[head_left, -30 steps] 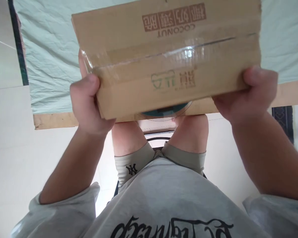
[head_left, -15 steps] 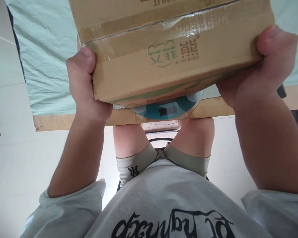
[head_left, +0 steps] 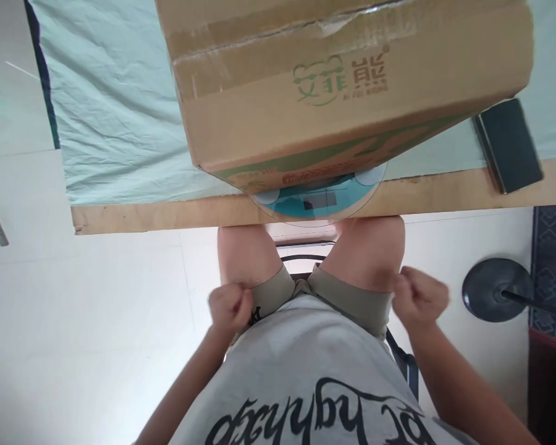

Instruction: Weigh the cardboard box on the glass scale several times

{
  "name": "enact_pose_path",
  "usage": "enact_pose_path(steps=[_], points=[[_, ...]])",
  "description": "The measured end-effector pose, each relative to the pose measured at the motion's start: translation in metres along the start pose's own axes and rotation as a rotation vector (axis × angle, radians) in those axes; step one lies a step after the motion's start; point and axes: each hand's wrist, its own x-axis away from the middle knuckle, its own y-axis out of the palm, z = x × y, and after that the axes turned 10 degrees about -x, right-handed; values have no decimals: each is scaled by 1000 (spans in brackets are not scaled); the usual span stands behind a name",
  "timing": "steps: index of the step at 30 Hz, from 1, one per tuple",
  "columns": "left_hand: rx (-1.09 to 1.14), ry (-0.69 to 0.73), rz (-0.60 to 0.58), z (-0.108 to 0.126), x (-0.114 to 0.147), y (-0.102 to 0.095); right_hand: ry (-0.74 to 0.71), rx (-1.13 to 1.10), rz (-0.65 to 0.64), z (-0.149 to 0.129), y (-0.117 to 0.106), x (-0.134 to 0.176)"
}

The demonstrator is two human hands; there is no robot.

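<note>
Now both hands have let go of the cardboard box (head_left: pixel 347 93), and it sits on its own atop the round teal scale (head_left: pixel 315 201) at the near edge of the tabletop (head_left: pixel 167 213). The left hand (head_left: pixel 229 306) is curled into a loose fist down by the left thigh, holding nothing; the right hand (head_left: pixel 419 298) is likewise closed and empty beside the right knee. Both are well apart from the box.

Half a second ago the hands gripped the box at its two ends, thumbs on the upper face, with the scale only showing beneath its near edge. A second ago the box was held lower and turned further, its taped seam and brown print facing the camera. Since then the box has gone down on the scale and the hands have drawn back to the lap. By the look of it, the placing is finished and the box's weight rests on the scale alone, though its display is largely hidden under the box's near edge and cannot be read.

With the right arm gone, a dark phone (head_left: pixel 508 145) shows to the right of the box, just beside its corner. Below and right of the box, a black round stand base (head_left: pixel 495 289) rests on the floor.
</note>
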Motion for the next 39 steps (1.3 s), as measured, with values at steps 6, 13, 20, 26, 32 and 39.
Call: enact_pose_path(steps=[6,13,20,26,32,39], points=[[-284,142,59,3,17,29,-210,339,-69,16,32,28],[-308,139,68,0,12,27,-244,409,-79,19,29,24],[-317,133,74,-1,14,28,-206,430,2,21,31,27],[-301,139,79,-1,13,29,-215,443,-35,22,29,25],[-231,97,48,2,13,24,-185,366,-59,14,25,22],[167,-147,219,4,-62,-1,-39,173,73,23,8,-30]])
